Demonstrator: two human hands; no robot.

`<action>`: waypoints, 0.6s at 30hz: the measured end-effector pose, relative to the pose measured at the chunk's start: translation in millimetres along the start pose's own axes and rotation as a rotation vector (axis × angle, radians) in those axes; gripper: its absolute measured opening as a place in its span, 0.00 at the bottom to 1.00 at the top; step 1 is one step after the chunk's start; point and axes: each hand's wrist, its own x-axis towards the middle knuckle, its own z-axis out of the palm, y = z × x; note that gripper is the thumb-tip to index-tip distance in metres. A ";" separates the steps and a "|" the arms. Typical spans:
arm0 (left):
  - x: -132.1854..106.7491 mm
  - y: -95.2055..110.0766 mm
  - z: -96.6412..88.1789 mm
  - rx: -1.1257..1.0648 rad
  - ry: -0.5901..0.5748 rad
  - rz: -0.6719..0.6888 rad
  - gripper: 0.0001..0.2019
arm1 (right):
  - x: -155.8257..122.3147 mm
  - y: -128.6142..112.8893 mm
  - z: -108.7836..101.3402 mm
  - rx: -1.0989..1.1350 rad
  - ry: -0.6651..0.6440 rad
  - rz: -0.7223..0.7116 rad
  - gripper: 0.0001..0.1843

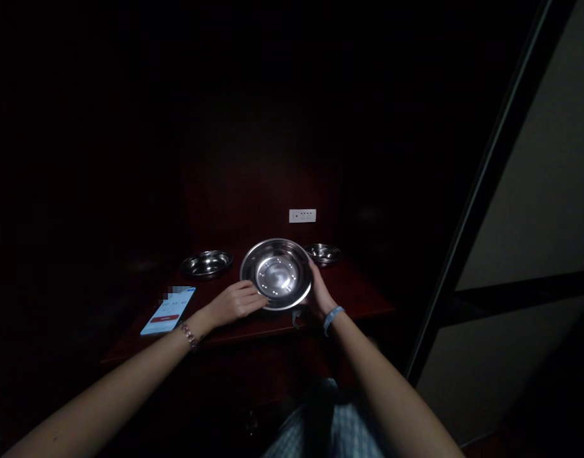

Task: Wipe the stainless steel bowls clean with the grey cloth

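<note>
A shiny metal bowl [277, 273] is held up in front of me, its hollow side tilted toward my view. My left hand [235, 301] is closed on its lower left rim, fingers over the edge. On the right side, my right hand [318, 292] grips the bowl, with part of its fingers hidden behind the metal. Further left on the dark red shelf stands a second metal bowl [207, 264]. Behind my right hand, some smaller metal bowls [323, 254], apparently stacked, stand on the shelf.
A lit phone [168, 312] lies on the shelf [359, 292] at the left, near my left forearm. A white socket panel [302, 215] is on the back wall. A pale sliding door [521, 210] with a dark frame rises at the right. The surroundings are very dark.
</note>
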 end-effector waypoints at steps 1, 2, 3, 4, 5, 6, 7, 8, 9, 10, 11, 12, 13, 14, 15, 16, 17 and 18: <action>-2.2 -2.2 -0.7 0.051 -0.023 0.017 0.12 | 0.5 2.8 1.6 0.038 -0.004 0.033 0.30; -4.7 -4.6 -1.1 0.113 -0.043 0.041 0.13 | 2.3 6.4 3.7 0.073 0.012 0.064 0.23; -7.3 -6.9 -0.7 0.167 -0.045 0.063 0.13 | 5.4 10.4 6.4 0.077 0.065 0.077 0.18; -9.9 -9.1 1.2 0.209 -0.011 0.070 0.12 | 9.6 14.6 9.7 0.077 0.125 0.075 0.15; -12.4 -11.2 4.8 0.242 0.058 0.067 0.11 | 14.6 18.7 13.5 0.082 0.179 0.075 0.13; -14.3 -13.1 10.3 0.260 0.167 0.044 0.15 | 20.0 22.4 17.5 0.102 0.218 0.082 0.12; -15.5 -14.9 17.6 0.248 0.311 0.000 0.23 | 25.5 25.7 21.7 0.134 0.248 0.083 0.12; -15.6 -16.3 26.2 0.202 0.466 -0.060 0.32 | 30.7 28.5 25.9 0.175 0.280 0.079 0.11; -14.4 -17.3 35.6 0.122 0.601 -0.126 0.42 | 35.2 30.8 30.0 0.221 0.310 0.082 0.11; -12.0 -17.9 45.1 0.005 0.700 -0.190 0.52 | 38.6 32.6 33.7 0.248 0.322 0.100 0.11; -8.4 -18.3 54.0 -0.146 0.775 -0.247 0.59 | 40.9 33.8 37.2 0.249 0.317 0.119 0.12; -4.2 -18.4 61.7 -0.330 0.808 -0.315 0.61 | 41.7 34.4 40.3 0.230 0.304 0.131 0.14; 0.5 -18.5 67.9 -0.525 0.782 -0.382 0.57 | 41.3 34.3 42.9 0.184 0.279 0.130 0.16; 5.0 -18.7 72.3 -0.710 0.741 -0.425 0.51 | 39.7 33.5 44.9 0.113 0.248 0.106 0.18; 9.2 -19.2 75.3 -0.861 0.700 -0.452 0.44 | 37.1 31.9 46.2 0.025 0.217 0.061 0.21; 12.6 -20.2 77.0 -0.970 0.674 -0.480 0.36 | 33.7 29.7 46.7 -0.074 0.186 0.003 0.23; 15.3 -21.7 77.9 -1.038 0.673 -0.507 0.29 | 29.8 26.9 46.3 -0.176 0.154 -0.059 0.25; 17.2 -23.8 78.4 -1.073 0.693 -0.538 0.23 | 25.8 23.7 44.9 -0.279 0.125 -0.111 0.27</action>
